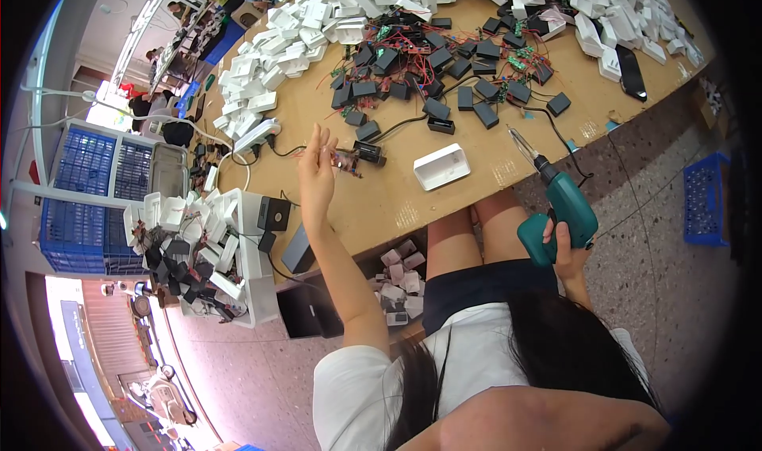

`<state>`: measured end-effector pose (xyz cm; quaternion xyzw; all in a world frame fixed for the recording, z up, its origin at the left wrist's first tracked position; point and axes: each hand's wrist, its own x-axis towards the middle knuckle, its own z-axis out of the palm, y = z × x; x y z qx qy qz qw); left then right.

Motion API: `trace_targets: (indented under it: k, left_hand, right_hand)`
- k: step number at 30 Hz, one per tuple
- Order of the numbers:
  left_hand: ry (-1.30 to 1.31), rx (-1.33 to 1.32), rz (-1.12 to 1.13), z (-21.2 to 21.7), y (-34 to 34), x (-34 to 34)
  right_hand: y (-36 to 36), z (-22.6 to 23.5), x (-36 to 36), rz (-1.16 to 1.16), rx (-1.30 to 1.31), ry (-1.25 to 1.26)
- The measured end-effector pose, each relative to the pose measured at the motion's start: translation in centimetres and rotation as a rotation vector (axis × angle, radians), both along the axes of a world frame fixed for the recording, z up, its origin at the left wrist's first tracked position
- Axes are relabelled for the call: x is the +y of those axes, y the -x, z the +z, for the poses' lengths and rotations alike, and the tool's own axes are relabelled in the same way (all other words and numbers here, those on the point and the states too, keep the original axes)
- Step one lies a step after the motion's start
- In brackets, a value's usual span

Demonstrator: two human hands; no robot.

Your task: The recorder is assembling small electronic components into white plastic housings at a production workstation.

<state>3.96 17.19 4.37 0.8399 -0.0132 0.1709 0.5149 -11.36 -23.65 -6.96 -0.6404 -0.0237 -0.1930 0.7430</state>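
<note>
My right hand (565,254) is wrapped round the grip of a green power screwdriver (570,207), whose long bit (521,143) points up and left over the table's edge. My left hand (316,173) is raised over the left part of the table, its fingers stretched out. Just right of its fingers lie a small circuit board with red wires (346,162) and a black cylindrical part (369,153); whether the fingers touch the board I cannot tell. Between my hands, an open white plastic case (441,167) lies near the table's front edge.
Black boxes with red wires and green boards (432,58) are heaped on the cardboard-topped table (381,201), ringed by white cases (278,46). A black phone (632,74) lies at right. A full white bin (258,280) stands left; a blue crate (706,201) is on the floor.
</note>
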Motion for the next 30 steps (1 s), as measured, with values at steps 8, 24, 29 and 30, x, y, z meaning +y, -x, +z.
trace_targets:
  k: [8,24,29,30]
  left_hand:
    - [-0.236,-0.326,0.09,4.1,2.1,-2.2]
    - [-0.227,0.519,-0.272,-0.1,6.6,-3.1]
    - [-0.43,0.641,-0.481,-2.7,5.1,-4.7]
    - [-0.442,0.521,-0.583,-5.1,5.0,-4.5]
  right_hand:
    - [0.4,-0.6,0.5,-0.008,0.028,0.001]
    - [1.2,-1.9,0.5,0.003,0.03,0.098]
    - [1.2,-3.2,1.1,0.033,0.054,0.078]
    - [1.0,-3.5,1.3,0.038,0.055,0.076]
